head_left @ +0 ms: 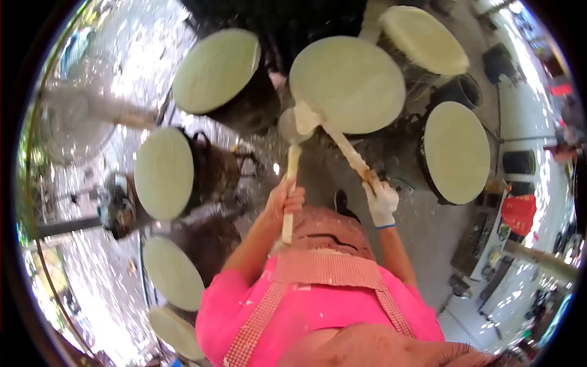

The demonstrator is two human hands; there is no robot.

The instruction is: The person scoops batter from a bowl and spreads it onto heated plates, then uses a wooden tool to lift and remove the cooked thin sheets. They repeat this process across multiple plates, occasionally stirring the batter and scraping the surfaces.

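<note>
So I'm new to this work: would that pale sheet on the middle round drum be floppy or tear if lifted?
The thin pale sheet probably lifts floppy, since it looks very thin. It likely tears easily and clings, judging by white batter coating the stick.

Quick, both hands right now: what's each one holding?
Left hand: bare, closed around a batter-coated ladle handle.
Right hand: white-gloved, closed around a spreader stick reaching the round griddle.

We find no text, label, brand or number that can be read anywhere in this view. A red sheet (518, 214) at the right edge may carry print, but it is too small and blurred for us to make out any letters.
</note>
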